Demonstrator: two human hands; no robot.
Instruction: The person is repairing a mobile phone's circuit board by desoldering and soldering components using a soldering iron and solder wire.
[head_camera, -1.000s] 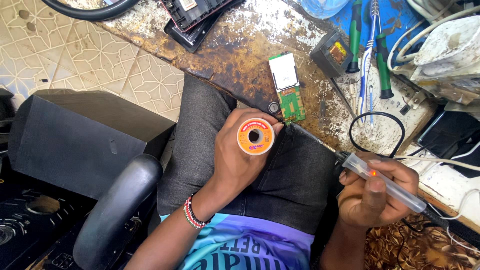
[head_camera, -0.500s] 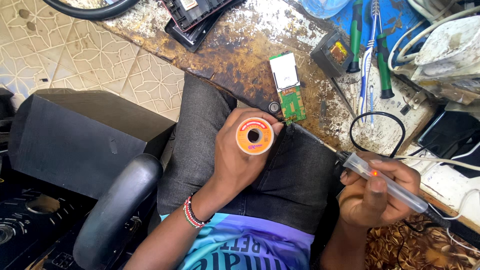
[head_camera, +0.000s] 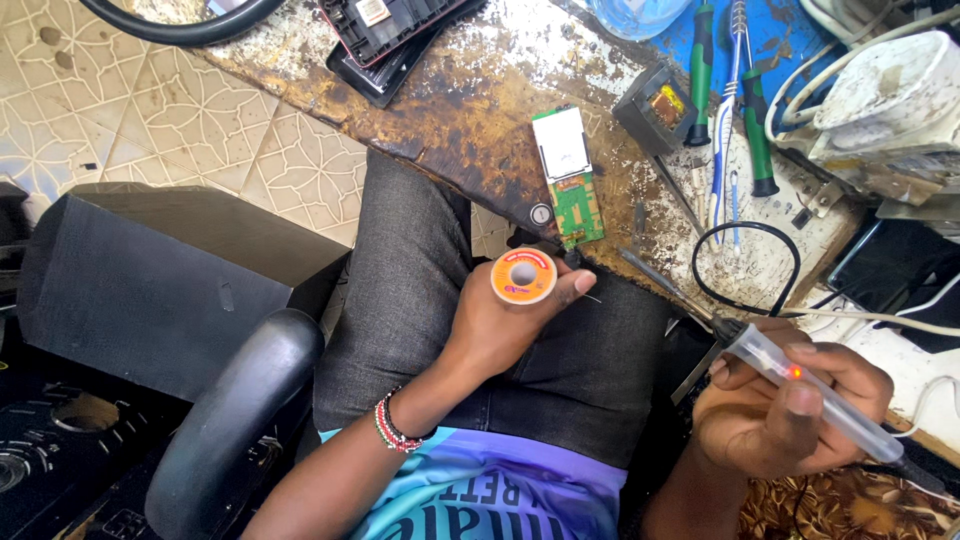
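While you sat at the stained workbench (head_camera: 480, 110), your left hand (head_camera: 505, 320) was curled shut around an orange solder spool (head_camera: 523, 277), the fingers wrapped about its rim and the thumb pressed near its top, with a thin strand of wire poking out to the right of the fingertips. You held the spool above your lap, just on the near side of the bench edge and close to the green circuit board (head_camera: 572, 190) lying on the bench beyond it. A small round coin cell (head_camera: 541, 214) lay just left of that board. Your right hand (head_camera: 785, 405) was closed in a pen grip on a clear-bodied soldering iron (head_camera: 800, 385), a red light glowing inside its barrel, its metal tip pointing up and to the left toward the bench edge, well apart from the spool. Farther off on the right lay green-handled screwdrivers (head_camera: 702, 70), a looped black cable (head_camera: 745, 265) and a small transformer (head_camera: 655, 105). To the left of your knee stood a black speaker box (head_camera: 160, 280), beside the chair's black armrest (head_camera: 240, 410).
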